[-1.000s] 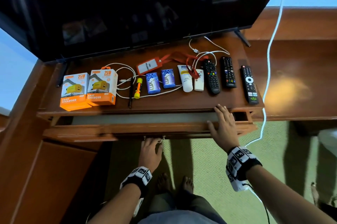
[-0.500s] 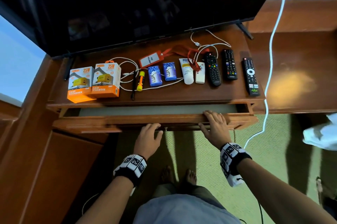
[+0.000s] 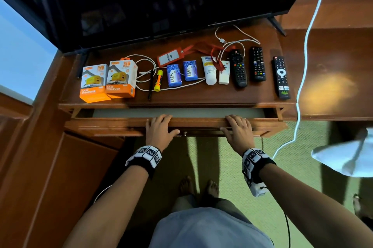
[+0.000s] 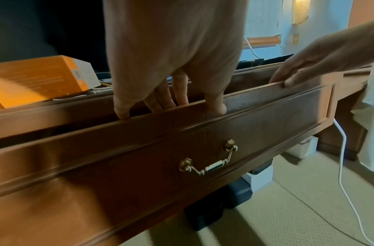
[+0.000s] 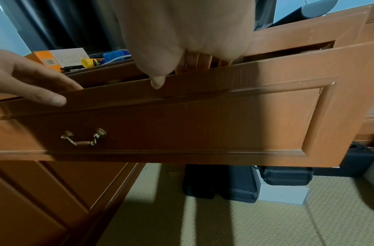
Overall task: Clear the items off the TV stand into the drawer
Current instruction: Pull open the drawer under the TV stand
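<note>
Under the big black TV [image 3: 151, 1], the brown wooden stand [image 3: 201, 96] has a smooth, glossy top, and the drawer [image 3: 201, 124] below sits a little way out, a pale strip of its floor showing. Its front is a framed panel with a small brass bail handle [image 4: 208, 159] at the middle.

On top, a row runs left to right: two boxy orange-and-white charger boxes [image 3: 108, 81] side by side, a looping white cable [image 3: 145, 70], a thin black pen [image 3: 150, 84], a stubby yellow torch [image 3: 158, 80], two blue soap bars [image 3: 181, 74] in shiny wrap, a white tube [image 3: 210, 71], a small white remote [image 3: 224, 73], then three long black remotes [image 3: 257, 64]. A red tag [image 3: 169, 59] with its strap lies behind the soaps. Nothing has gone into the drawer yet.

Both hands are on the drawer's top edge, well apart. The left hand [image 3: 159, 132] hooks its fingers [image 4: 180, 89] over the edge and into the gap, thumb on the front face. The right hand [image 3: 238, 131] does likewise: fingers curled over the lip, thumb [image 5: 157, 81] pressed on the outside, so each grips the front board.
</note>
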